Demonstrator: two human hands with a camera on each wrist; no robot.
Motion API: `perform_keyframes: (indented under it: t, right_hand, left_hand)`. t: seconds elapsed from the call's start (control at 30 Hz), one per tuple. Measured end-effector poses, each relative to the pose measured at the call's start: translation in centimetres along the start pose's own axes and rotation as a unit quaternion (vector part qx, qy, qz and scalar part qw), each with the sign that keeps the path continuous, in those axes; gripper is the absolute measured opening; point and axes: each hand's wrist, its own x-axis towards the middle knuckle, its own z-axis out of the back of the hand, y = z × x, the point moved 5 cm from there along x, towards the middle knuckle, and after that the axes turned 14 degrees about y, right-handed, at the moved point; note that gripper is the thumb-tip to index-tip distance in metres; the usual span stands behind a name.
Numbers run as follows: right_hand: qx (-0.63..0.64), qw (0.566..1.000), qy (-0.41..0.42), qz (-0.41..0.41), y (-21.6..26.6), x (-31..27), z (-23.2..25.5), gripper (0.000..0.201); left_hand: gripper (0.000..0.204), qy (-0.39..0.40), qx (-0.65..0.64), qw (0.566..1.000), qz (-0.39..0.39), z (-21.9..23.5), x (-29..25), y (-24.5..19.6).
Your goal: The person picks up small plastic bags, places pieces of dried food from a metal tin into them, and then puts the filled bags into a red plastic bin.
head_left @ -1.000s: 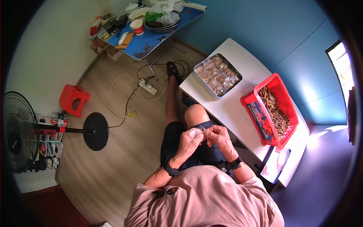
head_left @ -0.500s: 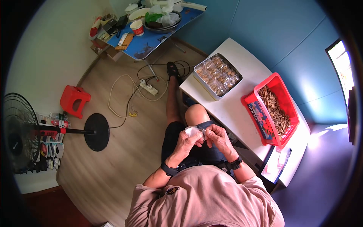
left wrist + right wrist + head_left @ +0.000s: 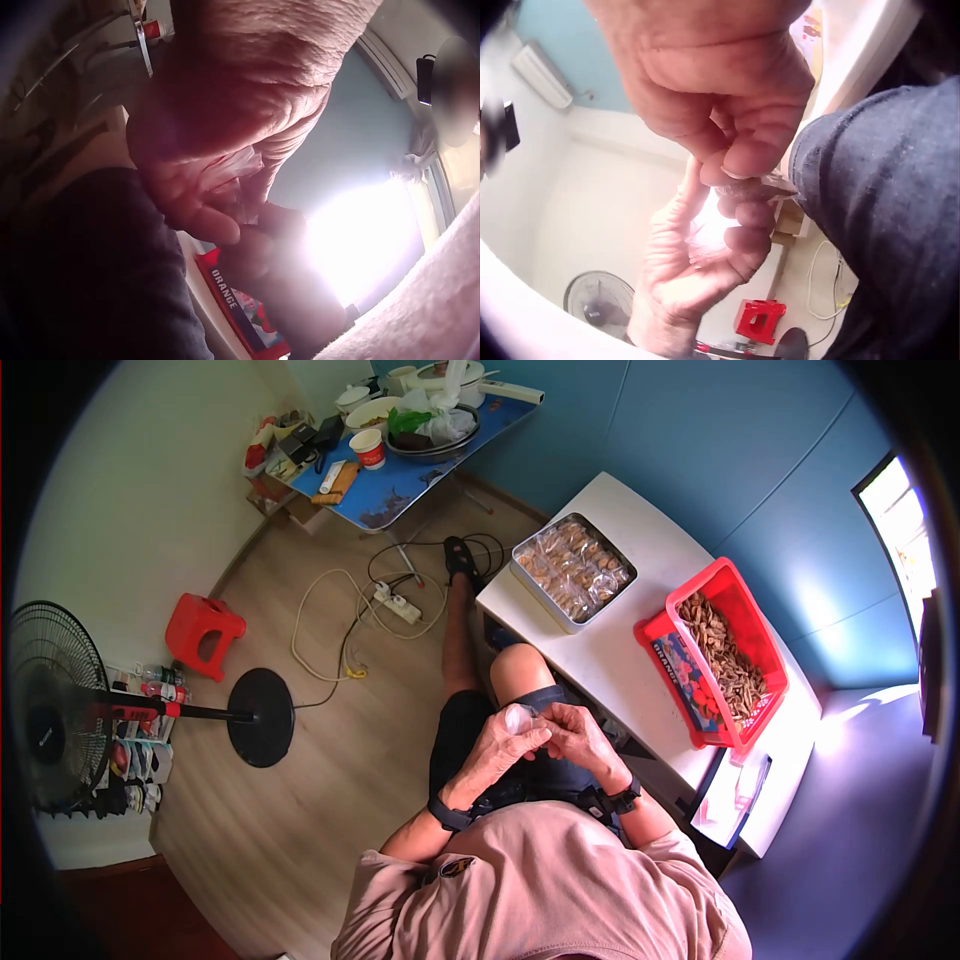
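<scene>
In the head view, my left hand (image 3: 496,748) and right hand (image 3: 582,740) meet above the lap. The left hand grips a crumpled clear plastic bag (image 3: 517,718), part of which shows bright within its curled fingers in the right wrist view. Between the two hands' fingertips there is a slim, pointed brown piece (image 3: 774,190), with clear film about it. Thumb and fingers of the right hand pinch this piece from above; its far side is hidden by the fingers. A square tin (image 3: 546,596) of bagged brown pieces and a red basket (image 3: 690,695) of loose dried brown pieces (image 3: 725,660) stand nearby.
Both containers stand on a white table (image 3: 625,620) to the right of the legs. A standing fan (image 3: 55,710), a red stool (image 3: 205,635) and a power strip (image 3: 397,603) with loose cables are on the floor. Farther off, a blue table (image 3: 375,500) carries bowls and a cup.
The plastic bag, spread between the hands half a second ago, is now bunched more within the left hand. The left thumb has come across toward the right fingertips. The head view has shifted slightly.
</scene>
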Motion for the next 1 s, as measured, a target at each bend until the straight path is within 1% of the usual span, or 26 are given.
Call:
perform_keyframes:
  t: [0.03, 0.07, 0.1, 0.17, 0.23, 0.27, 0.3, 0.33, 0.37, 0.43, 0.47, 0.53, 0.57, 0.63, 0.7, 0.77, 0.8, 0.83, 0.87, 0.9, 0.93, 0.97, 1.0]
  right_hand:
    - [0.000, 1.000, 0.000, 0.001, -0.2, -0.1, 0.1, 0.023]
    - [0.058, 0.998, 0.012, 0.011, -0.3, -0.1, 0.2, 0.023]
    - [0.114, 0.993, 0.025, 0.022, -0.5, 0.0, 0.3, 0.023]
    - [0.120, 0.992, 0.026, 0.026, -0.9, 0.1, 0.4, 0.025]
    - [0.088, 0.996, 0.023, 0.013, -0.5, 0.0, 0.4, 0.025]
    - [0.109, 0.994, 0.026, 0.006, -0.2, -0.1, 0.2, 0.025]
    - [0.107, 0.994, 0.027, 0.008, -0.2, 0.0, 0.0, 0.025]
    - [0.100, 0.995, 0.020, -0.005, -0.3, 0.0, -0.1, 0.024]
    - [0.092, 0.995, 0.013, -0.018, -0.5, 0.0, -0.2, 0.023]
    - [0.100, 0.995, 0.013, -0.014, -0.9, 0.2, -0.3, 0.024]
    - [0.093, 0.995, 0.018, -0.016, -0.9, 0.3, -0.3, 0.025]
    - [0.056, 0.998, 0.030, -0.026, -1.3, 0.5, -0.4, 0.027]
    - [0.052, 0.998, 0.037, -0.020, -1.3, 0.5, -0.6, 0.027]
    - [0.053, 0.998, 0.025, -0.025, -0.9, 0.4, -0.8, 0.025]
    - [0.046, 0.998, 0.035, -0.024, -0.2, 0.3, -1.2, 0.023]
    - [0.001, 1.000, 0.023, -0.010, 0.2, 0.2, -1.5, 0.022]
    - [-0.039, 0.999, 0.017, -0.010, 0.0, 0.5, -1.3, 0.020]
    - [-0.043, 0.999, 0.024, -0.006, -0.1, 0.5, -1.2, 0.020]
    - [-0.116, 0.993, 0.003, -0.001, 0.2, 0.3, -0.9, 0.019]
    - [-0.188, 0.982, -0.017, 0.005, 1.1, 0.2, -0.8, 0.018]
    - [-0.239, 0.969, -0.036, 0.050, 2.1, 0.0, -1.0, 0.016]
    - [-0.242, 0.968, -0.029, 0.056, 2.2, 0.1, -1.3, 0.016]
    - [-0.280, 0.956, -0.039, 0.074, 2.4, 0.0, -1.4, 0.016]
  left_hand:
    - [0.029, 0.000, 0.001, 1.000, -0.001, 0.3, 0.1, 0.7]
    - [0.029, 0.001, 0.003, 1.000, -0.001, 0.7, 0.2, 1.8]
    - [0.028, 0.001, 0.005, 1.000, -0.002, 0.7, 0.2, 1.6]
    - [0.028, -0.007, 0.031, 0.999, 0.000, 0.3, -0.2, 1.1]
    - [0.028, -0.015, 0.056, 0.998, 0.003, 0.2, -0.4, 0.9]
    - [0.028, -0.031, 0.155, 0.987, -0.030, 0.4, -0.3, 0.8]
    - [0.029, -0.047, 0.252, 0.964, -0.062, 0.2, -0.4, 0.3]
    - [0.027, -0.055, 0.269, 0.960, -0.064, -0.1, -0.5, -0.1]
    - [0.027, -0.056, 0.269, 0.959, -0.065, 0.0, -0.5, 0.1]
    - [0.024, -0.068, 0.240, 0.967, -0.044, 0.4, -0.5, 0.9]
    - [0.024, -0.070, 0.241, 0.967, -0.047, 0.5, -0.6, 1.0]
    - [0.021, -0.048, 0.135, 0.990, 0.014, 0.7, -0.8, 1.7]
    - [0.017, -0.040, 0.133, 0.990, 0.016, 0.8, -1.0, 1.9]
    - [0.013, -0.030, 0.083, 0.996, 0.001, 0.8, -1.3, 2.0]
    - [0.012, -0.026, 0.078, 0.997, -0.011, 1.0, -1.7, 2.0]
    - [0.012, -0.009, 0.078, 0.996, -0.041, 1.2, -2.0, 2.2]
    - [0.014, -0.025, 0.092, 0.995, -0.024, 1.2, -2.1, 1.9]
    - [0.014, -0.032, 0.094, 0.995, -0.029, 1.5, -2.0, 2.3]
    - [0.014, -0.069, 0.165, 0.983, -0.038, 2.0, -1.9, 2.9]
    - [0.014, -0.108, 0.235, 0.965, -0.045, 2.2, -2.0, 2.6]
    - [0.013, -0.158, 0.335, 0.924, -0.094, 2.2, -2.2, 1.8]
    - [0.013, -0.188, 0.376, 0.902, -0.099, 2.0, -2.2, 1.6]
    - [0.012, -0.187, 0.392, 0.895, -0.102, 1.7, -2.1, 1.0]
